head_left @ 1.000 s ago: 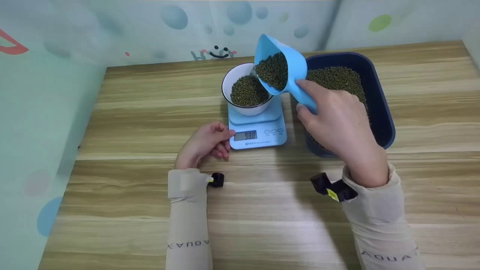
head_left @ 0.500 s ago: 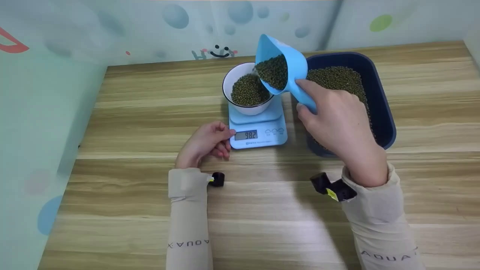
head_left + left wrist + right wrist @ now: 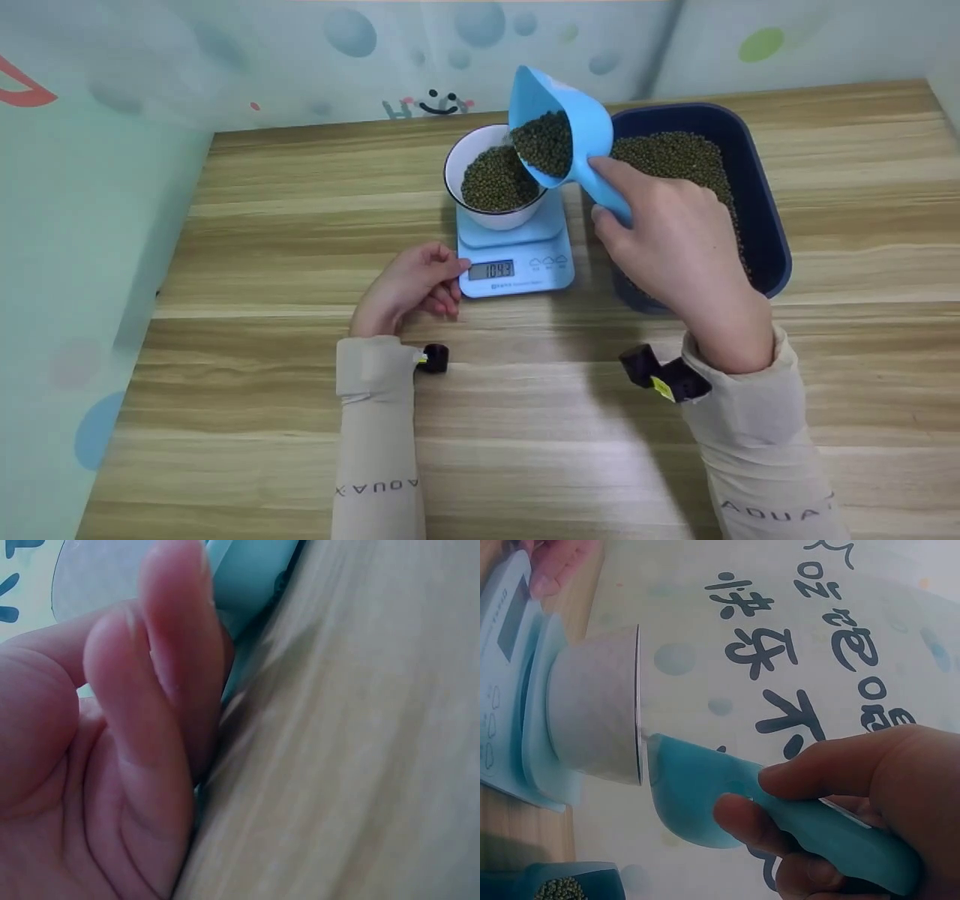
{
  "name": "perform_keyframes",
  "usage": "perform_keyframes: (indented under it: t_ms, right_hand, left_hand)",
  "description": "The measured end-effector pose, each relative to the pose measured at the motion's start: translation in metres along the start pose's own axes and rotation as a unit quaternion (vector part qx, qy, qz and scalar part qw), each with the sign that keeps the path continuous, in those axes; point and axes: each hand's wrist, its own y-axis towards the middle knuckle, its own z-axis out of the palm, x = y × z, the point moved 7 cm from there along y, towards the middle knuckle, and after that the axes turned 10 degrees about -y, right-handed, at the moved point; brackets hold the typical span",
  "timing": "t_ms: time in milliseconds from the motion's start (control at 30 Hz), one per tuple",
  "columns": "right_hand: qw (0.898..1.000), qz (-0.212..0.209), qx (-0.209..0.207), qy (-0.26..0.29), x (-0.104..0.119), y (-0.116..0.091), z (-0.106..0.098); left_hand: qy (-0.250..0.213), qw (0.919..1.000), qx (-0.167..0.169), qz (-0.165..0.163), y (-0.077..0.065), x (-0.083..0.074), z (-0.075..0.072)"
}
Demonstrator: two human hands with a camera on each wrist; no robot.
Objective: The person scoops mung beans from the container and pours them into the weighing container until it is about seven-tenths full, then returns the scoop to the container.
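Observation:
My right hand grips the handle of a light-blue scoop, which is tilted left and partly full of mung beans. The scoop's lip overlaps the right rim of a white bowl with a dark rim; more mung beans lie inside it. Under the bowl is a light-blue kitchen scale, its lit display showing a number above 100. At the scale's front left corner, my left hand holds the edge, thumb on top and the other fingers curled beside it. In the right wrist view, fingers wrap the scoop handle.
A dark-blue tub of mung beans stands right of the scale, partly beneath my right hand and forearm. Behind the wooden table rises a pale wall with bubbles and printed characters.
The scale's reading has risen from about 98 to above 100. Both hands and the tilted scoop have stayed nearly in place.

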Motion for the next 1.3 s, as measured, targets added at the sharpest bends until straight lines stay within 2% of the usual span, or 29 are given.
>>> perform_keyframes:
  t_ms: [733, 1300]
  right_hand:
    - [1.000, -0.018, -0.022, -0.005, 0.008, 0.000, 0.002]
    - [0.999, -0.026, -0.018, -0.005, 0.013, 0.000, 0.003]
  left_hand:
    - [0.001, 1.0000, -0.001, 0.006, 0.000, 0.001, 0.000]
    - [0.001, 1.0000, -0.007, 0.000, -0.001, -0.001, 0.000]
